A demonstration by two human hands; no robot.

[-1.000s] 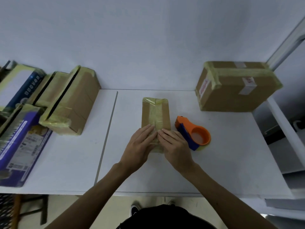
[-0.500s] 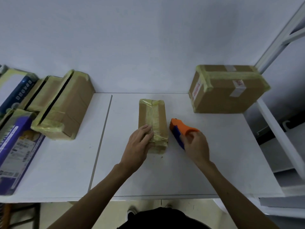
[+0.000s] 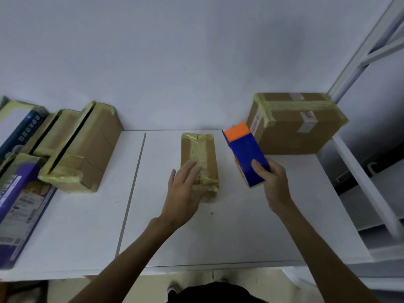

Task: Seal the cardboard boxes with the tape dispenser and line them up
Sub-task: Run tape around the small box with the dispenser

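A white bench (image 3: 218, 237) seen from above, against a pale wall. At the far left edge lie two printed cartons: a blue-and-white carton (image 3: 19, 125) behind, a purple carton (image 3: 19, 206) nearer. Just right of them stands a cluster of taped brown boxes (image 3: 83, 147), touching each other, their edges wrapped in yellowish tape.

In the middle of the bench lies a small box (image 3: 200, 158), long side running away from the viewer, with yellowish tape along its top and over both ends. The left hand (image 3: 185, 191) rests flat on the near end of this box, fingers loose and spread, not gripping.

Just right of the small box, the right hand (image 3: 273, 184) is clenched around a tape dispenser (image 3: 246, 154), blue with an orange tip, held tilted above the bench with the tip pointing away. It does not touch the small box.

At the far right, against the wall, sits a large box (image 3: 295, 127), taped with yellowish strips and bearing white labels. Beside it stands a white shelf frame (image 3: 360, 171).
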